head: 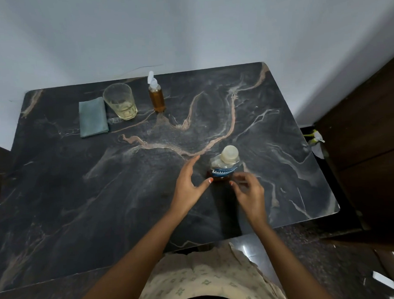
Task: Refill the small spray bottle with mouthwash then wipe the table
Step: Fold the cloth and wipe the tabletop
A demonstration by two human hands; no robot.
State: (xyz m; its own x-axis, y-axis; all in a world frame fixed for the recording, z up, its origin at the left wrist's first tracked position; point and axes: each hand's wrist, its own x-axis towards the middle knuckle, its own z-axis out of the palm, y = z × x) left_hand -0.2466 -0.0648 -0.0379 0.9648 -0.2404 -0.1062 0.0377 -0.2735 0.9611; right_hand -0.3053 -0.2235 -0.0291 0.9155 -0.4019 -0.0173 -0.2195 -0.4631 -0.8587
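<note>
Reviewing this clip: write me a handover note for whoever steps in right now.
Left hand: open, thumb at the mouthwash bottle. Right hand: fingers loosely curled beside it, holding nothing. The bottle stands capped, near right of the table. Spray bottle, nozzle on and nearly full of amber liquid, stands at the back beside a glass; folded cloth left of the glass. Done: refill looks complete, not certain. Left: wipe the table with the cloth.

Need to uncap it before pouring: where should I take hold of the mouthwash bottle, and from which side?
Probably the wide labelled body of the mouthwash bottle, below the shoulder, not the cap. It stands upright with its flanks free, so come in level from the near left with the left hand wrapping that side. That leaves the cap clear for the right hand to twist.
</note>
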